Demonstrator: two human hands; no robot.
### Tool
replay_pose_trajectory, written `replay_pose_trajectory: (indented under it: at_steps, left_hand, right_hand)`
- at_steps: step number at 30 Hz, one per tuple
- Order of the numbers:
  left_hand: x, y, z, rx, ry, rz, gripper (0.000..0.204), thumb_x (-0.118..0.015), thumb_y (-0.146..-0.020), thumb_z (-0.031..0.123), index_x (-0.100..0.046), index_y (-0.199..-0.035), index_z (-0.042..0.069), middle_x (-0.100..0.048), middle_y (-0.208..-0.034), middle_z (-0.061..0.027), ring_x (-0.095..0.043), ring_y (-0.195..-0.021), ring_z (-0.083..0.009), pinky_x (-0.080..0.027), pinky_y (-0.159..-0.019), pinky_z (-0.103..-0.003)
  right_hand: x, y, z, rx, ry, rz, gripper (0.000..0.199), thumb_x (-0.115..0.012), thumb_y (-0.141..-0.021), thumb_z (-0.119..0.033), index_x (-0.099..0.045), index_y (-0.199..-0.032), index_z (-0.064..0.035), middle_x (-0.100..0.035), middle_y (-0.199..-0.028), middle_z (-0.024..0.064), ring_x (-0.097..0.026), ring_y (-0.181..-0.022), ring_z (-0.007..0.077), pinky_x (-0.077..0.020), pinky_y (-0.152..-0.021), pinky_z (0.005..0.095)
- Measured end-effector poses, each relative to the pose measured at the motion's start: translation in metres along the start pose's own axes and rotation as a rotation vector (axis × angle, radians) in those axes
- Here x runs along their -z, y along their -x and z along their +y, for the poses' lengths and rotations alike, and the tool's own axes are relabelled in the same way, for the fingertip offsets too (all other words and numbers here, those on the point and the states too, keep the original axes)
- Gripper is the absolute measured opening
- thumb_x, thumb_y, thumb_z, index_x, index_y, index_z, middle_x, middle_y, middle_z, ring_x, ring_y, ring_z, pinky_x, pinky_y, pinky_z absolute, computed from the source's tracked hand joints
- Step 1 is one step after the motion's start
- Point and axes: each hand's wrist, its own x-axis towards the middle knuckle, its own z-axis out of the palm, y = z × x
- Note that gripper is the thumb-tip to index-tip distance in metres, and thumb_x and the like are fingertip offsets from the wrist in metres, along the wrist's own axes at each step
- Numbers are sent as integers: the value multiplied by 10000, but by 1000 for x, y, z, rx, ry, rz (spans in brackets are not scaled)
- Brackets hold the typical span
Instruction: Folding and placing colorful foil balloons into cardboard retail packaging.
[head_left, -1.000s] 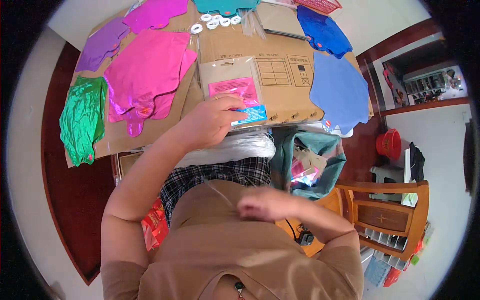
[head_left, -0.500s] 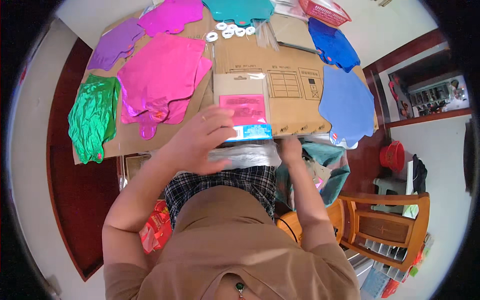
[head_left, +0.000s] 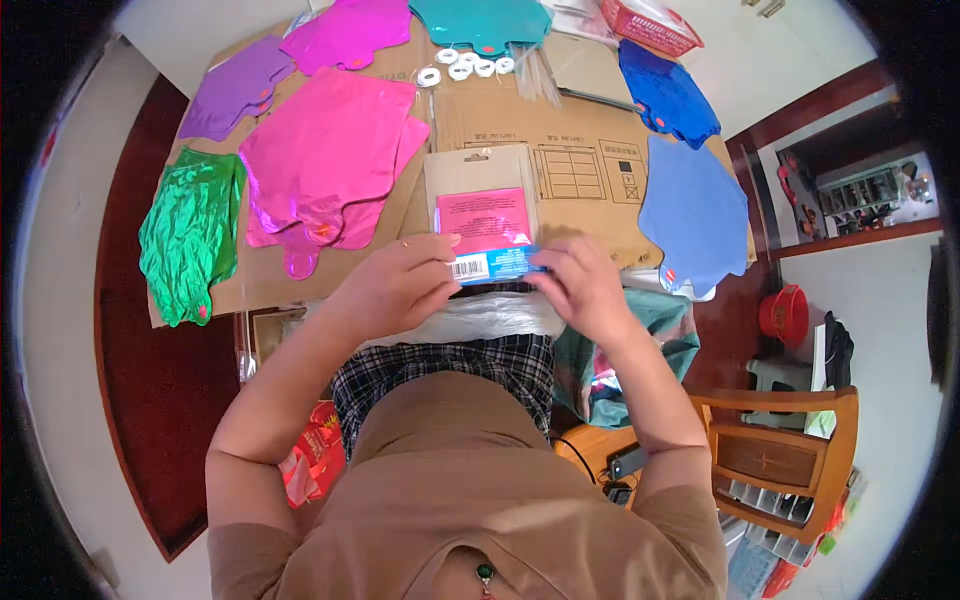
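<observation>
A clear plastic packet (head_left: 481, 167) lies at the front edge of the cardboard-covered table, holding a folded pink foil sheet (head_left: 482, 215) and a blue strip (head_left: 508, 264) with a barcode. My left hand (head_left: 400, 287) is closed at the packet's lower left corner, thumb below and fingers on top. At the lower right corner, my right hand (head_left: 585, 285) pinches the end of the blue strip. Just left of the packet is a stack of flat pink foil balloons (head_left: 325, 150). Below my hands, whitish plastic (head_left: 470, 322) hangs over my lap.
Flat foil balloons ring the cardboard (head_left: 480, 110): green (head_left: 190, 235), purple (head_left: 235, 90), magenta (head_left: 350, 30), teal (head_left: 480, 22), dark blue (head_left: 668, 92) and light blue (head_left: 695, 215). Several white rolls (head_left: 461, 70) sit far centre. A teal bag (head_left: 655, 340) hangs open by my right forearm; a chair (head_left: 775, 450) stands right.
My right hand has come up from beside the teal bag onto the packet's right corner. My left hand's spread fingers have closed on its left corner.
</observation>
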Motion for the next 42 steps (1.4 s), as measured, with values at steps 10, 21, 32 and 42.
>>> replay_pose_trajectory:
  at_steps: [10, 21, 32, 42]
  left_hand:
    - [4, -10, 9, 428, -84, 112, 285, -639, -640, 7, -565, -913, 36, -549, -1071, -136, -499, -1131, -315, -377, -961, -461]
    - [-29, -30, 27, 134, -323, -255, 781, -681, -735, 247, -330, -1412, 76, -321, -1449, -148, -262, -1369, -303, -193, -1109, -483]
    - [-37, -22, 46, -8, -212, -342, 579, -666, -730, 178, -500, -1285, 191, -380, -1408, -141, -335, -1324, -280, -211, -1104, -481]
    - [17, 28, 31, 17, -119, 437, 210, -654, -710, 25, -631, -915, 66, -608, -1083, -135, -586, -995, -305, -440, -890, -443]
  right_hand:
    - [22, -62, -13, -892, -257, -446, 230, -725, -725, -175, -617, -698, 25, -588, -589, 69, -545, -511, 105, -450, -496, 274]
    - [35, -58, 8, -1029, -423, -527, 252, -709, -783, -169, -537, -749, 11, -591, -605, 55, -540, -437, 102, -415, -381, 248]
    - [20, 16, -35, -1155, -714, -253, 370, -605, -904, -332, -617, -919, 38, -626, -704, 78, -609, -563, 126, -487, -494, 239]
    - [48, 174, -14, -900, 20, 137, 117, -608, -871, -68, -635, -951, 13, -649, -765, 126, -611, -624, 174, -480, -593, 304]
